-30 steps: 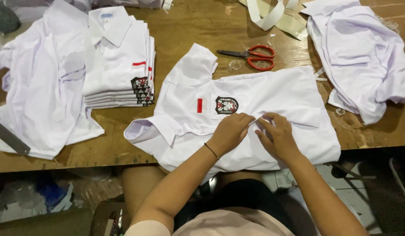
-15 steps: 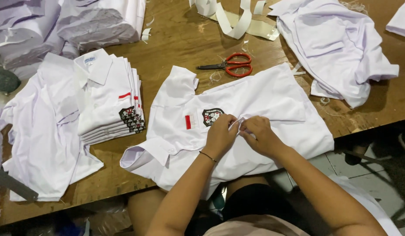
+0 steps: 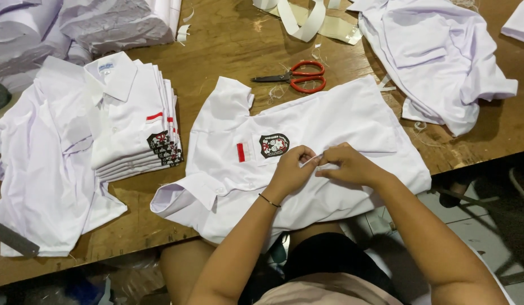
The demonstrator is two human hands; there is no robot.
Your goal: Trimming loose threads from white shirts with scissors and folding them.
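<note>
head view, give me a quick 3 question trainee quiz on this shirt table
1. True or false: the red-handled scissors lie on the bare wood beyond the spread shirt.
2. Which hand wears a thin bracelet at the wrist? A) left hand B) right hand
3. Fill in: the stack of folded shirts sits to the ____ of the spread shirt in the picture.

Key: 1 true; 2 A; 3 left. Both hands pinch the same small spot on the shirt front, beside the chest badge.

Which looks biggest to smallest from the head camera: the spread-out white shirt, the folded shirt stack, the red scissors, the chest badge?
1. Spread-out white shirt
2. Folded shirt stack
3. Red scissors
4. Chest badge

All lie on the one table, so nearness hardly skews the order.
</note>
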